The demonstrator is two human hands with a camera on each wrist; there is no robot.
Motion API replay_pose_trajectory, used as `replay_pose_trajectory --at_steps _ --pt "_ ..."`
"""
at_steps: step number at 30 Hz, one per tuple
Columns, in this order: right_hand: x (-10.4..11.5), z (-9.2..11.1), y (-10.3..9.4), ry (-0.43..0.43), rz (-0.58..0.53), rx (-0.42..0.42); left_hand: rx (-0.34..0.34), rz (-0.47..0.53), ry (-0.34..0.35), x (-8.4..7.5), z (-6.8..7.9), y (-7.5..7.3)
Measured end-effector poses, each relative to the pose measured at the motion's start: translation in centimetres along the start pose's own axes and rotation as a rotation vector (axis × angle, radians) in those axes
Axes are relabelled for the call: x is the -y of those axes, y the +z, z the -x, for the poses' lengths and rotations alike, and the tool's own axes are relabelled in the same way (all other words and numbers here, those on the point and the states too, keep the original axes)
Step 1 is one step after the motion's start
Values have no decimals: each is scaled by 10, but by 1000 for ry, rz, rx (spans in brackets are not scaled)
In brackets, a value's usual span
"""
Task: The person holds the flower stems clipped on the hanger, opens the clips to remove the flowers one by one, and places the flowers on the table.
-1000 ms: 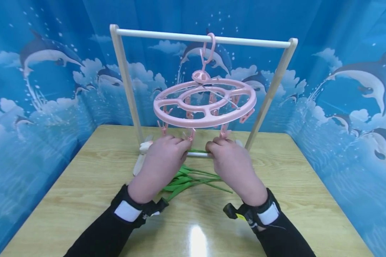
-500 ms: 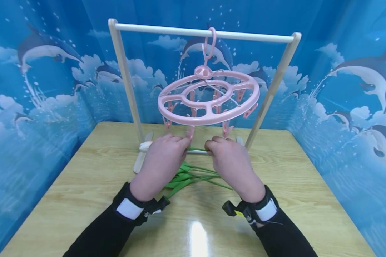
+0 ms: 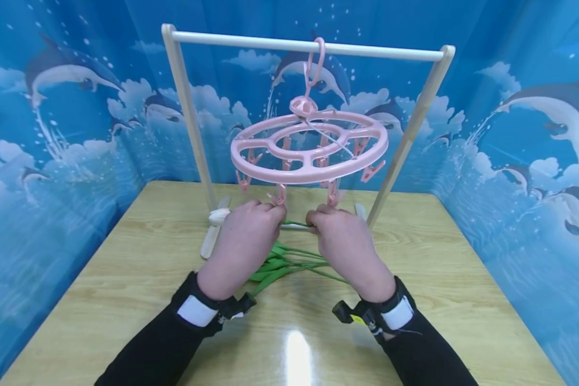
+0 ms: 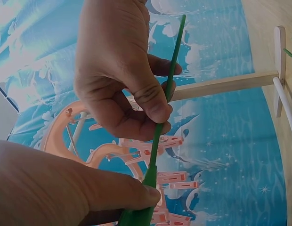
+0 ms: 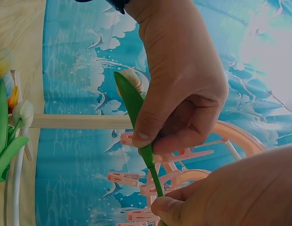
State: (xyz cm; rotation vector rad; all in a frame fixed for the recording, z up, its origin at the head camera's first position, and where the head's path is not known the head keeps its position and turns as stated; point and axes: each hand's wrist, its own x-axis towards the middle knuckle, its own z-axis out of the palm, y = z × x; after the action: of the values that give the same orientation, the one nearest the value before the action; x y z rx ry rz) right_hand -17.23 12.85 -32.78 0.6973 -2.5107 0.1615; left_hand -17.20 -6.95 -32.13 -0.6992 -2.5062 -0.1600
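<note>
An artificial tulip with a white bloom [image 3: 219, 216] is held level by both hands under the pink clip hanger [image 3: 309, 174]. My left hand [image 3: 251, 238] pinches it where the green leaf [image 5: 129, 96] meets the stem, the bloom sticking out on the left. Further along the green stem [image 4: 176, 52], my right hand [image 3: 348, 241] pinches it between thumb and fingers, and the stem's end pokes out beyond. One pink clip [image 3: 280, 195] hangs right at the left fingertips. Another pink clip [image 3: 334, 194] dangles just over the right hand. In the head view the left hand covers the leaf.
The hanger hooks over the white bar of a wooden rack [image 3: 423, 102]. Several more tulips with green stems [image 3: 296, 257] lie on the wooden table [image 3: 140, 300] below the hands. Yellow and orange blooms [image 5: 2, 63] among them show in the right wrist view. Dolphin-print curtains surround the table.
The pink hanger swings right, then back left, with its clips swaying. Both hands keep their pinch on the tulip and barely shift. The head view tilts slightly, so the rack sits higher.
</note>
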Motion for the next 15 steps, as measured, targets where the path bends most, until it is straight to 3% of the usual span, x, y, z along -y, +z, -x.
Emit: replay_pose_trajectory --at_steps 15 --pt "0 0 1 16 17 43 45 -13 -16 -3 0 0"
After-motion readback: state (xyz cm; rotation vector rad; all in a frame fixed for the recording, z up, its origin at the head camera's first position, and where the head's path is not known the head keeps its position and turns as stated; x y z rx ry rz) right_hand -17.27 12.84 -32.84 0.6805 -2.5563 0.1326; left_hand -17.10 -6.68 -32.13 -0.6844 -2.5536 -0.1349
